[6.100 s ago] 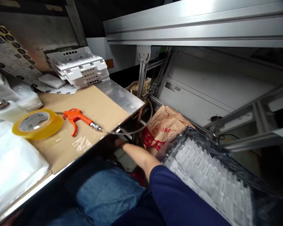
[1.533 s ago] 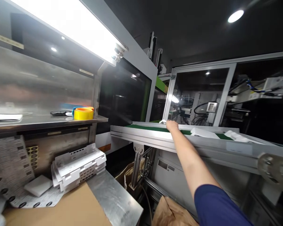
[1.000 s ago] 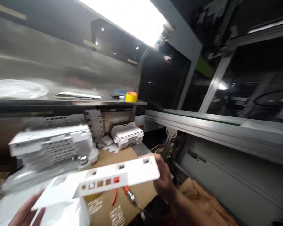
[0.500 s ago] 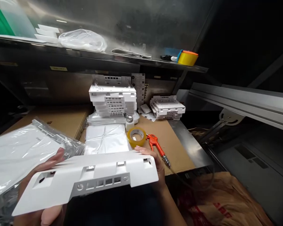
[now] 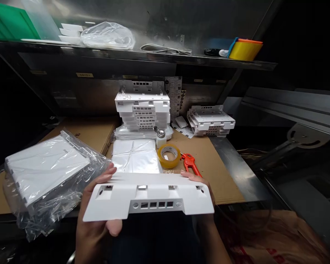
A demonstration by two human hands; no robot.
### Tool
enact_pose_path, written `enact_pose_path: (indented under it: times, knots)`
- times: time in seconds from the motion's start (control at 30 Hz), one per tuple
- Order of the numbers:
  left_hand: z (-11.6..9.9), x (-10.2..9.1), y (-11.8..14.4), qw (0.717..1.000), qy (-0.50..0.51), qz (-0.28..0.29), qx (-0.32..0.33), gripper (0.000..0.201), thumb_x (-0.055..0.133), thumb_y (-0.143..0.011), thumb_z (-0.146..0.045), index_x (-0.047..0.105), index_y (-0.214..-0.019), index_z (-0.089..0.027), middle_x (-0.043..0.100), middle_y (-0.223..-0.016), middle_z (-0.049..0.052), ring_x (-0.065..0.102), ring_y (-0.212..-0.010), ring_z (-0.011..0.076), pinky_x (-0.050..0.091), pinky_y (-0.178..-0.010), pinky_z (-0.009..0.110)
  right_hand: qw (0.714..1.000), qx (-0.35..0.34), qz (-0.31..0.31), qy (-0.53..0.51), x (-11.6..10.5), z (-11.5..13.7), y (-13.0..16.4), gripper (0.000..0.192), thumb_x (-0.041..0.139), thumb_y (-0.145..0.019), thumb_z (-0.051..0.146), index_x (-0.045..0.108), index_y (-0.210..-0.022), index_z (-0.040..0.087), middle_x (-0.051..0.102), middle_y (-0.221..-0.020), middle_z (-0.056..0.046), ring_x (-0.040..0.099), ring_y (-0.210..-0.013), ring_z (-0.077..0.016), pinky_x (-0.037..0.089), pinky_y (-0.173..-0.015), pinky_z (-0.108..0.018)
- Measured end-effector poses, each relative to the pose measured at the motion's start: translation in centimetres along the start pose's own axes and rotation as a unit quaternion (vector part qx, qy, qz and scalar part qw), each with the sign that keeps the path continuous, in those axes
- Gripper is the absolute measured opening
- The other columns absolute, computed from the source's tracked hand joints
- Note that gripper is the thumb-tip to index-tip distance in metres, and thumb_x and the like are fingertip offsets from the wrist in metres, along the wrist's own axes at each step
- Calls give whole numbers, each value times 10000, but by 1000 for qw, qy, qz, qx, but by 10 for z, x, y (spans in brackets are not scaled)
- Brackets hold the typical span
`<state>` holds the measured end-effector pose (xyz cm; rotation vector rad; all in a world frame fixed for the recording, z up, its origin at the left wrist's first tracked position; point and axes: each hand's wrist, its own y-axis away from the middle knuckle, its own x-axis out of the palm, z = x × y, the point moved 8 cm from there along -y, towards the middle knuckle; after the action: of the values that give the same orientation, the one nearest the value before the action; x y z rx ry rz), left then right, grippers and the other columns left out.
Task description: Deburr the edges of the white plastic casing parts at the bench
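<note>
I hold a flat white plastic panel with several rectangular cut-outs along its near edge, level in front of me. My left hand grips its left end, thumb under the edge. My right hand holds its right end, mostly hidden behind the panel. Just beyond it on the bench lie a stack of clear plastic bags, a roll of yellow tape and an orange air blow gun.
A bagged white panel lies at the left on cardboard. Two stacks of white panels stand at the back. A shelf above carries bags and tape. A conveyor frame and brown paper sack are at the right.
My right hand reached to the conveyor, took a white panel and brought it back. Both hands now hold it level over the bench edge, a little further right than before.
</note>
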<state>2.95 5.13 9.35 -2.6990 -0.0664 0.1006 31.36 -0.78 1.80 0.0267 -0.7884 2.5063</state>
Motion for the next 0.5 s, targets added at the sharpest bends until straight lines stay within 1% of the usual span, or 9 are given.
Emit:
enact_pose_path:
  times: [0.13,0.17,0.23,0.27,0.3,0.37,0.4,0.43,0.5]
  knots:
    - [5,8,4,997,73,-7,0,754,811,-627,-770,667,-1178,-276,645,-1382,77,391,-1484,403,281,-1265,479,999,13,-4,38,-14,-7,3,235,665,-942,472,681,-1112,311,769,-1207,-69,712,-1188,-342,543,-1057,-630]
    - [9,8,5,995,94,-12,-7,750,817,-613,-776,690,-1156,-275,632,-1416,77,361,-1504,404,264,-1273,486,999,11,-6,46,-17,-8,4,237,672,-933,478,673,-1112,323,767,-1207,-67,709,-1189,-347,535,-1063,-648]
    - [22,8,6,984,171,-14,-58,732,734,-691,-816,705,-1204,-294,550,-1542,50,279,-1554,372,238,-1286,480,999,-8,-10,50,-22,-6,6,246,702,-906,493,673,-1108,356,764,-1215,-45,702,-1195,-349,508,-1088,-672]
    - [31,10,5,966,235,-5,-105,737,638,-755,-847,698,-1254,-307,509,-1588,31,259,-1565,353,245,-1283,482,998,-28,-12,50,-25,-3,7,244,703,-906,495,676,-1117,375,761,-1225,-27,694,-1208,-346,490,-1103,-681]
    - [41,16,6,936,309,15,-167,747,530,-815,-864,690,-1293,-313,495,-1603,22,267,-1563,340,271,-1271,493,997,-55,-9,53,-26,2,7,237,682,-924,490,676,-1142,396,756,-1241,-8,682,-1228,-340,473,-1116,-689]
    - [52,31,8,854,429,81,-284,697,426,-916,-800,702,-1304,-291,593,-1516,46,368,-1516,340,336,-1235,534,991,-113,15,70,-25,12,8,246,606,-982,442,662,-1221,436,737,-1293,16,648,-1284,-332,454,-1125,-702]
    - [54,36,10,820,460,117,-320,587,474,-957,-703,740,-1250,-269,670,-1421,62,441,-1468,350,364,-1217,549,986,-140,35,83,-23,16,7,268,580,-1000,407,655,-1255,447,722,-1328,19,627,-1316,-332,454,-1125,-702]
    - [56,38,10,803,471,142,-336,440,550,-973,-572,784,-1162,-250,739,-1304,66,514,-1409,355,386,-1205,547,981,-157,54,100,-20,19,6,287,566,-1010,368,659,-1270,448,694,-1379,19,599,-1355,-333,453,-1132,-695]
    - [63,31,9,806,471,157,-321,228,650,-929,-350,834,-1004,-238,814,-1066,45,646,-1258,354,426,-1184,518,977,-148,75,131,-18,19,1,306,587,-1002,305,692,-1258,435,597,-1509,24,520,-1437,-332,445,-1161,-660]
